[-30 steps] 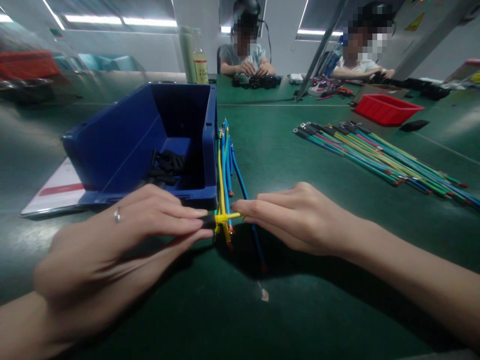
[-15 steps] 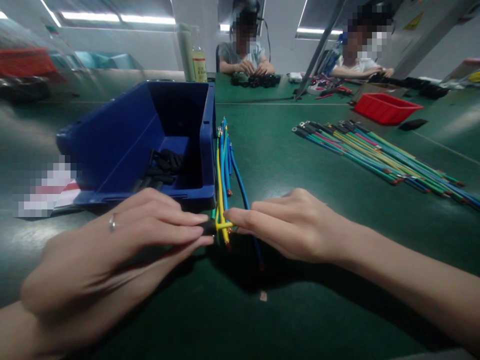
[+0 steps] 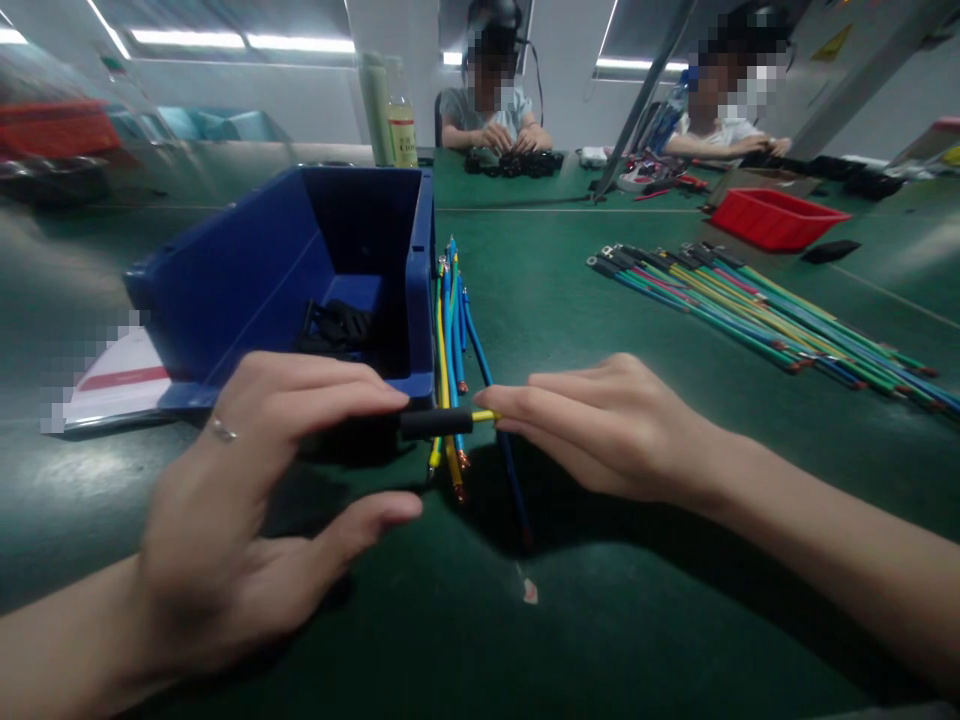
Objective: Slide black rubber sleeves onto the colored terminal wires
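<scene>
My right hand point(image 3: 600, 430) pinches a short yellow cable point(image 3: 484, 416) between thumb and fingers. A black sleeve point(image 3: 436, 423) sits around that cable's left part and covers its end. My left hand point(image 3: 277, 480), with a ring on one finger, is open. Its thumb and fingers are spread apart just left of the sleeve; a fingertip lies close to it, and I cannot tell if they touch. Beneath, on the table, lies a small bundle of blue, yellow and green cables point(image 3: 454, 330) with bare copper ends toward me.
A blue bin point(image 3: 225, 290) holding black sleeves point(image 3: 337, 325) stands left of the bundle. Several sleeved cables point(image 3: 750, 300) lie in a row at right, near a red tray point(image 3: 776, 220). White paper point(image 3: 120, 375) lies at left. Two people point(image 3: 491, 110) work across the table.
My left hand has let go of the black sleeve and spread its fingers. The sleeve now covers more of the yellow cable's left part. My right hand has shifted slightly up and right.
</scene>
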`<state>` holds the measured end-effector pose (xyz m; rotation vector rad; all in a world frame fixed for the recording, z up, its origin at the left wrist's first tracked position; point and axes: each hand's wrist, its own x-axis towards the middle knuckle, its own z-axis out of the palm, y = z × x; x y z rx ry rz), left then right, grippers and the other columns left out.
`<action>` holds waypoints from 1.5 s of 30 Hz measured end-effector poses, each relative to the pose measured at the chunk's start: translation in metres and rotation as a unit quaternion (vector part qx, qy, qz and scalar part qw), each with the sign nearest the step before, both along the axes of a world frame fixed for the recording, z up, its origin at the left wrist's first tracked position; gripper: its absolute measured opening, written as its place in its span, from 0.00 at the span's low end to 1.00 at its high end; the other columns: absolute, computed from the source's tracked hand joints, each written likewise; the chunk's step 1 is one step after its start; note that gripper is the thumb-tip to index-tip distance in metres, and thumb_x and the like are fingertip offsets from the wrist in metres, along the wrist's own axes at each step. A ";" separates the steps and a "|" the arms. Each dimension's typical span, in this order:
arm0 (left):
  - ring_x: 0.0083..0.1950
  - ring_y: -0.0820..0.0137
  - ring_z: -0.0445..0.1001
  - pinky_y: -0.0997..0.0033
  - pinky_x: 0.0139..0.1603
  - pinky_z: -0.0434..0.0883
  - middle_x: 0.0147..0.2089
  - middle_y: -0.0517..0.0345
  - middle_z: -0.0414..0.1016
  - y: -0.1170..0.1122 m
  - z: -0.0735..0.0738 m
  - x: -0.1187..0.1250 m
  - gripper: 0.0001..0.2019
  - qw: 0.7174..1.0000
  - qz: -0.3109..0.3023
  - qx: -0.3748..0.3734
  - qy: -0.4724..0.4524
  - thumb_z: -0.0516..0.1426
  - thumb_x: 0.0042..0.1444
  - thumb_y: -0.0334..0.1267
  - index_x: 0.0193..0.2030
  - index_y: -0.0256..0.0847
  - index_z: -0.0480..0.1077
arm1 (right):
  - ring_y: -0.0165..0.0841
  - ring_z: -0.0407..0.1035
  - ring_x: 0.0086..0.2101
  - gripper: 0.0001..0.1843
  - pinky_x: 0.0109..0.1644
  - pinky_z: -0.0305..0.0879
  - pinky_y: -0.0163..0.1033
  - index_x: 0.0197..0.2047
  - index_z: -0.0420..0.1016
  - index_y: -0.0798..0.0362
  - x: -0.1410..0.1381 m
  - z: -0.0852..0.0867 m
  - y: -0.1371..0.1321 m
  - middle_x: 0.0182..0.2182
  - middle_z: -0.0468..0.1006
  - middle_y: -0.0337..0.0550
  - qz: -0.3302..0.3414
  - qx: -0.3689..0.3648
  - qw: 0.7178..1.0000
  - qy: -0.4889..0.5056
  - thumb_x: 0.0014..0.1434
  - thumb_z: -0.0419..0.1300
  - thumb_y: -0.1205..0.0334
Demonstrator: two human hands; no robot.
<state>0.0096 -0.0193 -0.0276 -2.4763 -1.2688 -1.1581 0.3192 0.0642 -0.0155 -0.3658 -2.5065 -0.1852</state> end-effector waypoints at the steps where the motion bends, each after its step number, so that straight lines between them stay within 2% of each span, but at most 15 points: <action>1: 0.59 0.62 0.82 0.59 0.62 0.80 0.60 0.54 0.84 0.001 0.002 0.000 0.12 1.000 -0.001 0.011 0.007 0.62 0.83 0.45 0.66 0.47 0.77 | 0.27 0.67 0.26 0.23 0.30 0.56 0.39 0.53 0.85 0.56 0.001 0.000 0.002 0.31 0.79 0.37 -0.003 0.004 1.000 0.017 0.92 0.49 0.64; 3: 0.59 0.65 0.81 0.61 0.62 0.79 0.59 0.55 0.82 0.003 0.005 0.001 0.09 0.999 0.004 0.025 0.026 0.62 0.81 0.36 0.64 0.45 0.77 | 0.27 0.66 0.26 0.23 0.30 0.57 0.38 0.53 0.85 0.57 0.003 0.002 0.004 0.30 0.79 0.37 -0.003 0.007 1.000 0.024 0.92 0.49 0.64; 5: 0.57 0.66 0.82 0.62 0.59 0.80 0.57 0.58 0.82 0.005 0.007 0.002 0.09 0.999 0.018 0.035 0.032 0.63 0.80 0.34 0.62 0.47 0.77 | 0.27 0.67 0.26 0.21 0.30 0.58 0.38 0.54 0.86 0.59 0.003 0.005 0.004 0.30 0.80 0.38 -0.002 0.003 1.000 0.001 0.91 0.51 0.65; 9: 0.50 0.66 0.82 0.62 0.52 0.80 0.52 0.61 0.83 0.007 0.008 0.003 0.05 0.998 0.012 0.053 0.028 0.63 0.80 0.35 0.58 0.50 0.78 | 0.27 0.69 0.26 0.18 0.30 0.59 0.38 0.54 0.86 0.61 0.004 0.011 0.004 0.31 0.81 0.39 0.003 0.002 1.000 -0.011 0.89 0.53 0.68; 17: 0.51 0.66 0.82 0.63 0.56 0.82 0.51 0.64 0.85 0.009 0.007 0.006 0.05 0.999 0.007 0.039 0.026 0.63 0.82 0.37 0.58 0.52 0.80 | 0.28 0.69 0.26 0.19 0.30 0.59 0.38 0.54 0.87 0.62 0.004 0.009 0.003 0.31 0.81 0.38 0.005 -0.002 1.000 -0.014 0.89 0.53 0.68; 21: 0.50 0.65 0.83 0.61 0.54 0.82 0.51 0.65 0.86 0.006 0.007 0.008 0.05 0.999 0.031 0.029 0.003 0.64 0.81 0.38 0.56 0.55 0.80 | 0.28 0.70 0.27 0.18 0.30 0.59 0.37 0.55 0.86 0.61 0.005 0.010 0.004 0.32 0.82 0.39 0.006 -0.008 1.000 -0.022 0.89 0.53 0.68; 24: 0.51 0.65 0.83 0.61 0.56 0.82 0.51 0.64 0.85 0.004 0.006 0.008 0.04 0.999 0.046 0.026 0.000 0.62 0.82 0.40 0.56 0.54 0.80 | 0.28 0.71 0.27 0.17 0.31 0.59 0.37 0.56 0.85 0.59 0.005 0.010 0.004 0.32 0.82 0.39 0.001 -0.011 1.000 -0.026 0.89 0.54 0.68; 29: 0.54 0.66 0.84 0.64 0.59 0.82 0.54 0.63 0.86 0.005 0.007 0.004 0.10 0.999 0.034 0.018 0.033 0.64 0.79 0.32 0.59 0.52 0.80 | 0.27 0.67 0.26 0.19 0.29 0.56 0.38 0.55 0.85 0.58 0.004 0.001 0.006 0.31 0.80 0.37 -0.004 0.004 1.000 0.005 0.89 0.51 0.67; 33: 0.54 0.65 0.84 0.62 0.60 0.83 0.55 0.63 0.87 0.003 0.009 0.003 0.11 0.999 0.029 0.014 0.030 0.65 0.78 0.32 0.61 0.52 0.81 | 0.27 0.65 0.25 0.21 0.29 0.55 0.38 0.55 0.85 0.56 0.003 -0.005 0.007 0.30 0.79 0.37 -0.006 0.002 1.000 0.012 0.91 0.50 0.64; 41: 0.55 0.62 0.84 0.61 0.59 0.83 0.56 0.60 0.86 0.002 0.008 0.003 0.10 0.999 0.018 0.009 0.037 0.62 0.81 0.34 0.63 0.53 0.79 | 0.27 0.68 0.27 0.19 0.31 0.58 0.36 0.56 0.86 0.59 0.006 0.008 0.005 0.33 0.81 0.38 0.005 -0.026 0.999 -0.030 0.91 0.53 0.64; 45: 0.55 0.61 0.84 0.58 0.59 0.84 0.55 0.58 0.86 0.004 0.007 0.003 0.11 0.999 0.009 0.009 0.047 0.62 0.81 0.34 0.63 0.53 0.79 | 0.26 0.68 0.28 0.19 0.31 0.58 0.36 0.57 0.85 0.57 0.008 0.008 0.006 0.33 0.82 0.38 0.001 -0.033 0.999 -0.038 0.91 0.52 0.63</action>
